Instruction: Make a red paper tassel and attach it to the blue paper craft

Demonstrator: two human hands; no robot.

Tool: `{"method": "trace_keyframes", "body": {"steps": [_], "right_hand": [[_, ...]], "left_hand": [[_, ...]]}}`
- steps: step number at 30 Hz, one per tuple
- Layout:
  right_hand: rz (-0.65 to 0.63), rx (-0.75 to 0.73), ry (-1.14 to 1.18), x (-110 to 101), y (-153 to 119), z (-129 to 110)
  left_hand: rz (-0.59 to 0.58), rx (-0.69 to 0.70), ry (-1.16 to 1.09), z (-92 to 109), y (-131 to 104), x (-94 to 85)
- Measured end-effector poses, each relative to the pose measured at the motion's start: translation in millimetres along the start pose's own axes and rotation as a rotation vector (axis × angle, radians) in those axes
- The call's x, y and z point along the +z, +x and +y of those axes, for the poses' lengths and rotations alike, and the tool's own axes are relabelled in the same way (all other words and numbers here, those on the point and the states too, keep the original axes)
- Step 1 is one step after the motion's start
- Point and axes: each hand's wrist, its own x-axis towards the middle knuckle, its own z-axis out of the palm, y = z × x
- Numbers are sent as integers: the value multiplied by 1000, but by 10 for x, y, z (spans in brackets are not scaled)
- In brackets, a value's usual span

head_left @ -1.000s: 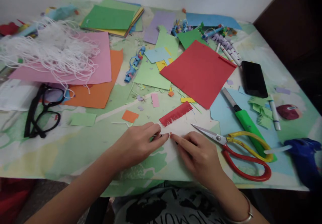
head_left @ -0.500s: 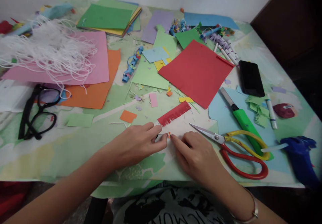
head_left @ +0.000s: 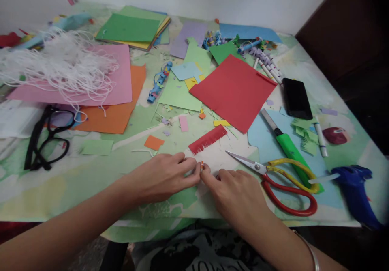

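My left hand (head_left: 168,175) and my right hand (head_left: 235,192) meet at the fingertips low in the middle of the head view. Between them they pinch a tiny orange and white piece of paper (head_left: 201,165), mostly covered by the fingers. Just beyond the fingertips lies a red paper strip (head_left: 208,139) with one long edge cut into a fringe. To the right of my right hand, scissors (head_left: 260,168) with one yellow and one red handle rest partly open. A small orange paper rectangle (head_left: 154,143) is beyond my left hand.
A green-handled knife (head_left: 288,149) lies under the scissors, near a blue glue gun (head_left: 354,186). Beyond are a red paper sheet (head_left: 234,92) and a black phone (head_left: 297,97). Black glasses (head_left: 50,141) and tangled white string (head_left: 60,64) are at left. Paper scraps dot the cloth.
The fingertips of both hands have come closer together around the tiny orange piece, hiding more of it. The view has shifted slightly; the things on the table stay put.
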Motion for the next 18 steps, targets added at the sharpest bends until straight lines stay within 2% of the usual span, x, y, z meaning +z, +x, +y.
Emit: {"method": "trace_keyframes", "body": {"steps": [4, 7, 10, 13, 16, 18], "right_hand": [[-47, 22, 14, 30, 3, 57], [-62, 81, 163, 58, -7, 164], [-40, 105, 415, 39, -39, 274], [25, 126, 546, -69, -34, 353], [165, 187, 516, -215, 98, 424], [158, 190, 428, -274, 271, 482]], "left_hand": [[-42, 0, 32, -13, -27, -20], [-13, -84, 48, -9, -101, 18], [152, -216, 33, 24, -204, 99], [290, -219, 35, 77, -290, 163], [361, -221, 44, 124, -336, 191], [412, -242, 26, 142, -345, 201]]}}
